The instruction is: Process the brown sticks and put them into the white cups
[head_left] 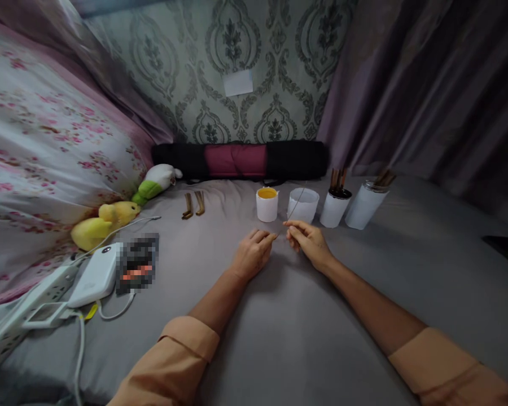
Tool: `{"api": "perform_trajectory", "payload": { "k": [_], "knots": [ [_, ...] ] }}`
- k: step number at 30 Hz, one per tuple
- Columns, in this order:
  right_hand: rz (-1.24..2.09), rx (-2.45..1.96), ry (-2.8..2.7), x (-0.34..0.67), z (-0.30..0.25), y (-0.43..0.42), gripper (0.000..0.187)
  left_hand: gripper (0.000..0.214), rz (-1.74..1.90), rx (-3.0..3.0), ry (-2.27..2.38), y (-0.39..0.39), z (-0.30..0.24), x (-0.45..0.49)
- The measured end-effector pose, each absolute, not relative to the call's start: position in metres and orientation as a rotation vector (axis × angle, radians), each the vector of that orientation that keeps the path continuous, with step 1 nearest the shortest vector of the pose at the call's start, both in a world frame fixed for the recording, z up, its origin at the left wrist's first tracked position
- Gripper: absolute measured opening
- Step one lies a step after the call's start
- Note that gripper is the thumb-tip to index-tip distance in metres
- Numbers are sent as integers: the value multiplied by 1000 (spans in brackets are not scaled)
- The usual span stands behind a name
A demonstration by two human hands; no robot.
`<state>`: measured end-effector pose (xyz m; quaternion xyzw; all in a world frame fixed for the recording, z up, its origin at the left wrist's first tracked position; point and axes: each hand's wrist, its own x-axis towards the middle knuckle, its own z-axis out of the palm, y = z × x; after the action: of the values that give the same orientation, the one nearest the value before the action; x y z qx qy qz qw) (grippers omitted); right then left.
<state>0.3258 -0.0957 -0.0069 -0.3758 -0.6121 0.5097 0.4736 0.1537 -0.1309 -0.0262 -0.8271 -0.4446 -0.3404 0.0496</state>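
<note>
Step in hand: judging by the grip, you are holding and guiding a thin dark strand [297, 203] between both hands, over the middle of the bed [305, 338]. The fingers of your left hand [254, 251] are pressed together around what appears to be its lower end. The thumb and forefinger of your right hand [305, 239] pinch it farther along; the rest of it rises toward the bed's far edge, in front of the white cup [305, 210]. Whether it is wire or stick, you cannot tell.

Next move: maintain a light pinch at both points — the strand looks easy to bend — and watch the upper end.

Surroundings: the yellow-filled cup [267, 208] stands left of the white cup, just beyond your hands. To the right stand the dark-rimmed cup [334, 211] and, tilted, the tall jar [364, 208]; both hold brown sticks. Two bent brown pieces [188, 207] lie to the left, well apart from your hands. A black and maroon roll [237, 161] lies along the bed's far edge. Near the left edge are a power bank [96, 276], a power strip [46, 296] and soft toys [91, 232].

Obstruction: the white cup is the nearest obstacle — a forward reach could knock it.
</note>
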Motion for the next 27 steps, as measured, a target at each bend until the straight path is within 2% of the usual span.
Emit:
{"api": "perform_trajectory", "payload": {
  "k": [17,27],
  "knots": [
    [1387,-867,-1379,324,-3,-99,25,29,-802,-2457,-1353,-133,-22,154],
    [1368,-856,-1392,323,-9,-97,26,27,-949,-2465,-1471,-131,-26,156]
  ]
}}
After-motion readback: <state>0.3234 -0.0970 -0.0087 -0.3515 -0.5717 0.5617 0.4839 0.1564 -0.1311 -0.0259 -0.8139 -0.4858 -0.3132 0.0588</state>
